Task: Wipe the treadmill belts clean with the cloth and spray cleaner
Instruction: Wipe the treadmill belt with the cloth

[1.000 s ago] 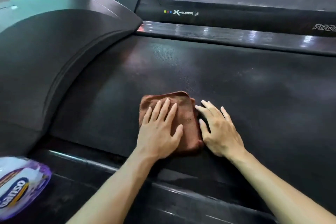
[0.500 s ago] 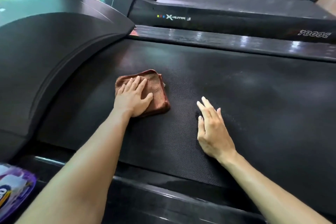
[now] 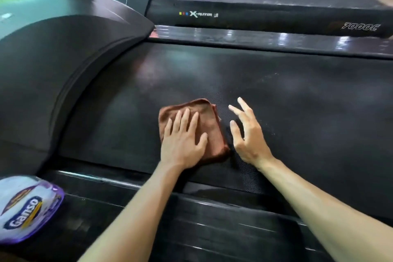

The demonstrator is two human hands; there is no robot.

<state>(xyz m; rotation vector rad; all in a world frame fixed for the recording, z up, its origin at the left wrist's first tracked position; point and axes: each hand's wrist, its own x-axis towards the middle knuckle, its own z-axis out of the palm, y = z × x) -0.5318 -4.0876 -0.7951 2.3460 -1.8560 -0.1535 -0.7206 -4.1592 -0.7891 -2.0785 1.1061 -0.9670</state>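
Note:
A folded brown cloth (image 3: 207, 122) lies flat on the black treadmill belt (image 3: 297, 102), near its front edge. My left hand (image 3: 182, 141) presses palm-down on the cloth with fingers spread. Just right of the cloth, my right hand (image 3: 247, 134) rests its heel on the belt, fingers apart and lifted, holding nothing. A purple-and-white cleaner bottle (image 3: 25, 208) labelled Ganso lies at the lower left on the near side rail.
The treadmill's dark motor cover (image 3: 53, 70) curves up on the left. A glossy side rail (image 3: 255, 38) runs along the belt's far side. A second treadmill (image 3: 276, 6) stands behind it, with another beyond. The near foot rail (image 3: 212, 219) runs under my forearms.
My left hand pushed the cloth away and to the left, then drew it back toward me beside my right hand. My right hand stayed in place and has raised its fingers.

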